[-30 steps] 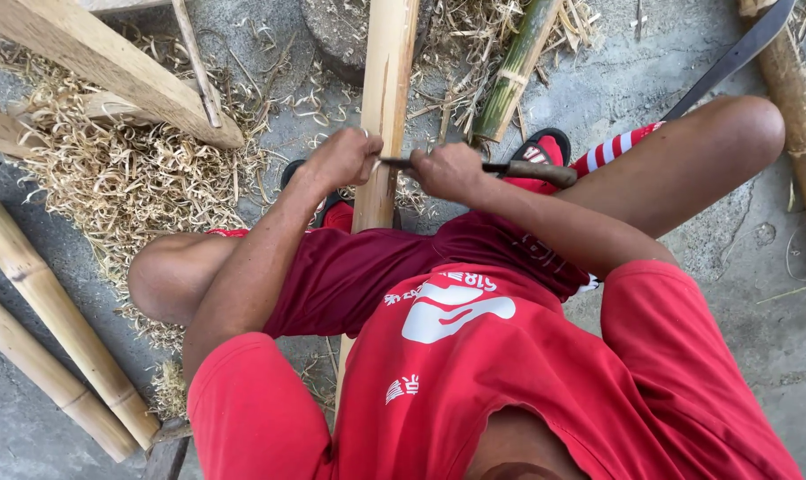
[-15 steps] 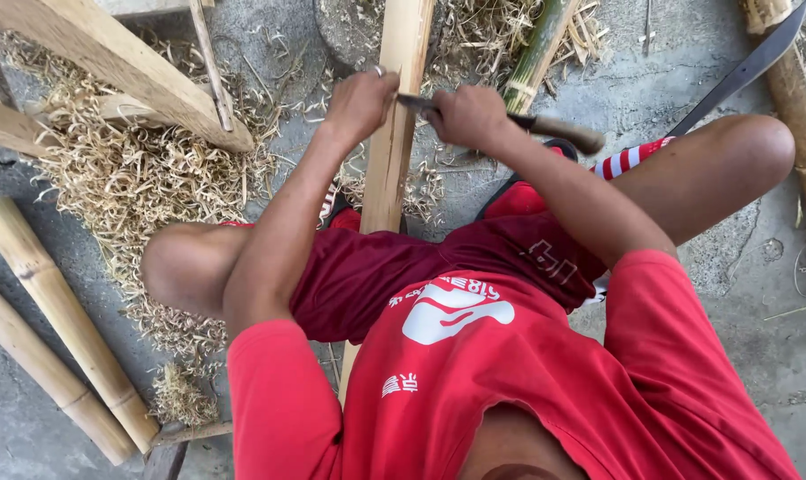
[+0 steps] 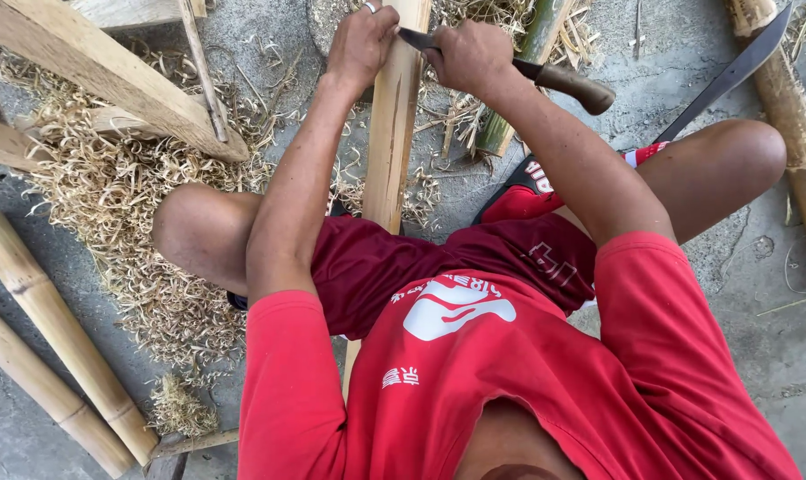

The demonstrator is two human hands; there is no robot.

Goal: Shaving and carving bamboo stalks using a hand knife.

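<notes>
The left hand (image 3: 360, 43) gripped the tip of a knife (image 3: 510, 64) laid across a pale bamboo slat (image 3: 392, 133), while the right hand (image 3: 470, 55) clasped its brown handle. Shavings (image 3: 110, 196) lay beside round bamboo poles (image 3: 47, 338).

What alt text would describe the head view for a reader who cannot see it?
A seated person in red draws a knife across a split bamboo slat, right hand on the handle, left hand at the blade tip. Shavings and bamboo poles lie nearby.
</notes>
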